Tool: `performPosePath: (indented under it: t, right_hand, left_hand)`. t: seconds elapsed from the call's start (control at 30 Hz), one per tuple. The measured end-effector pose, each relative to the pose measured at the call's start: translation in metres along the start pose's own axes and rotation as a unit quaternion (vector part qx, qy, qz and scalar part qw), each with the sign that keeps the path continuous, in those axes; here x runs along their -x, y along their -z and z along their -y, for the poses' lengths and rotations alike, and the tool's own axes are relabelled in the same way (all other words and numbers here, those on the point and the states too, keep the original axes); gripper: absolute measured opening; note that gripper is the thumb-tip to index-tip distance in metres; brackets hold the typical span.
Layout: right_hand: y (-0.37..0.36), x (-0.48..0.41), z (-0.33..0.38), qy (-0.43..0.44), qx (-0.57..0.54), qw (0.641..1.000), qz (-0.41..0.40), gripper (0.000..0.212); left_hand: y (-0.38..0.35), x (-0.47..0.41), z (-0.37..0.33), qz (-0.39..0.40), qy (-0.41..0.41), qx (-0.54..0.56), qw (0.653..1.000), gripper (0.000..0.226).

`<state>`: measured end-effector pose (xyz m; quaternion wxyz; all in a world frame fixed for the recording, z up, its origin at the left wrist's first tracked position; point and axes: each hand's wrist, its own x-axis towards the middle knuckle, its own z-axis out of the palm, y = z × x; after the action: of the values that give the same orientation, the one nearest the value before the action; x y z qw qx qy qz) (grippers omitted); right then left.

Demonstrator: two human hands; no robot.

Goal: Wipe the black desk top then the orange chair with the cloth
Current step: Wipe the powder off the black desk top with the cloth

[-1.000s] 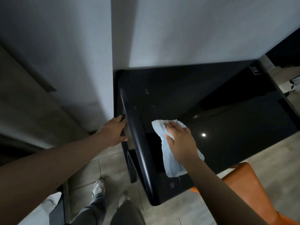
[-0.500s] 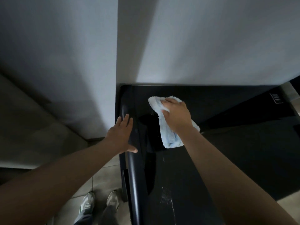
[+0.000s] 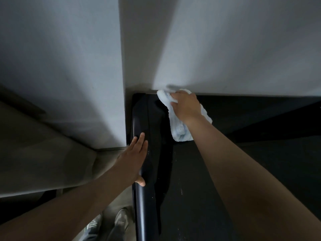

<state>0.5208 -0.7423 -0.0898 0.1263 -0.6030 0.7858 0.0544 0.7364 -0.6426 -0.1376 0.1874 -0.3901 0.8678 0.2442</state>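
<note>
The black desk top [image 3: 199, 180] fills the lower right, glossy and dusty, with a rounded left edge. A pale blue cloth [image 3: 178, 129] lies on it at the far left corner, right against the wall. My right hand [image 3: 186, 106] presses down on the cloth, its fingertips bunching the cloth's far end. My left hand [image 3: 134, 157] rests flat with straight fingers on the rounded left edge of the desk, thumb under the rim. The orange chair is out of view.
A grey wall [image 3: 225, 49] rises directly behind the desk, with a corner [image 3: 121, 84] left of it. Tiled floor [image 3: 111, 157] and my two shoes [image 3: 107, 225] show at the lower left beside the desk's edge.
My right hand has pushed the cloth away from me across the desk, up to the back edge at the wall. My left hand has shifted onto the rounded left edge. The chair has left the view.
</note>
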Motion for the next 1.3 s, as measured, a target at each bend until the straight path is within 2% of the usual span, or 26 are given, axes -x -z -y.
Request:
performPosePath:
  t: [0.1,0.27,0.4,0.7,0.9,1.17,1.3]
  right_hand:
    - [-0.013,-0.015,0.001,0.051,0.051,0.997,-0.035,0.034]
    - [-0.035,-0.031,-0.003,0.017,0.023,0.999,-0.015,0.04]
    - [-0.041,-0.033,-0.006,0.048,0.065,0.997,0.002,0.043]
    - [-0.045,0.001,-0.009,0.069,0.079,0.994,-0.031,0.04]
    - [-0.052,0.015,-0.011,0.037,0.068,0.997,-0.003,0.044]
    - [-0.059,0.056,-0.019,0.048,0.036,0.998,-0.008,0.045]
    - [-0.063,0.073,-0.021,0.069,0.053,0.995,-0.039,0.044]
  left_hand:
    - [-0.001,-0.001,0.002,-0.001,-0.005,0.005,1.0,0.132]
    - [-0.001,-0.001,0.002,0.003,-0.008,0.022,1.0,0.131]
    - [0.001,-0.002,0.0,0.011,0.0,0.023,1.0,0.131]
    - [0.01,-0.005,-0.01,0.041,0.041,0.016,0.998,0.133]
    - [0.011,-0.005,-0.011,0.046,0.044,-0.005,0.998,0.135]
    - [0.016,-0.003,-0.017,0.047,0.054,-0.02,0.997,0.134]
    - [0.015,-0.004,-0.019,0.046,0.058,-0.028,0.997,0.135]
